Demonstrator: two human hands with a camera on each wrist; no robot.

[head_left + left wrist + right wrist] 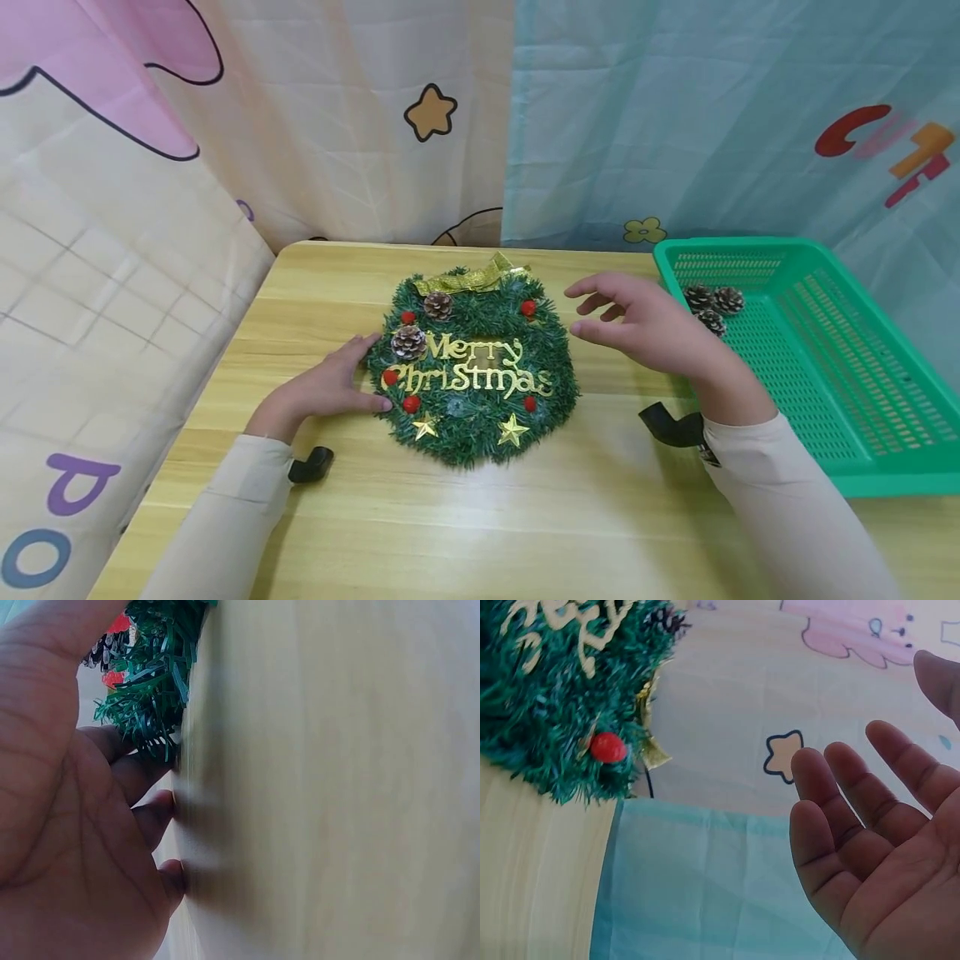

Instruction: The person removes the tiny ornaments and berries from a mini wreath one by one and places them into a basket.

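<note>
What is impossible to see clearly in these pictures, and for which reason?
Head: underside of the wreath, turned to the table.
Head: near right corner of the basket, cut by the right edge.
Left wrist: some fingertips of the left grip, behind the wreath; whether it pinches is unclear.
Right wrist: part of the lettering, cut by the top edge.

Here in my head view, the green plastic basket (885, 485) runs off the right edge, part of its wall hidden behind the right hand (648, 323) and forearm. On my left wrist feed, the top edge crops the Christmas wreath (154, 682), whose fringe covers some fingertips of the left hand (82, 825). Over on the right wrist, I've got gold lettering (590, 667) chopped at the top and a blurred pine cone (667, 621).
</note>
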